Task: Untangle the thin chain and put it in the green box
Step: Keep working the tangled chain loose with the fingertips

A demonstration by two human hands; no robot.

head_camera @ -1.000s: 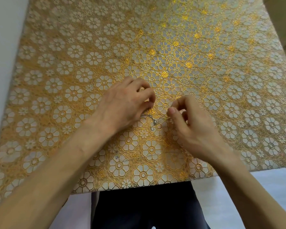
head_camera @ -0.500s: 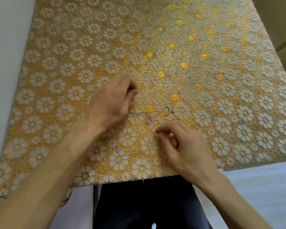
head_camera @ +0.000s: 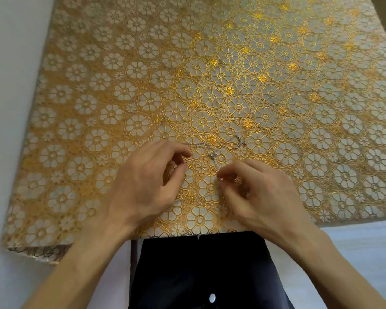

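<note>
— Where's the thin chain (head_camera: 213, 153)?
— Lying crosswise just beyond the right hand (head_camera: 261, 197), which pinches one strand
— Left hand (head_camera: 143, 186)?
— Left of it, thumb and forefinger parted, empty, nearer the chain's left end

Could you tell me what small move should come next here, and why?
Probably the left hand should pinch the thin chain beside its knotted clump, while the right hand gently pulls its strand. The right fingers appear to pinch a strand, the left thumb and forefinger are apart, and the chain lies bunched on the tablecloth.
</note>
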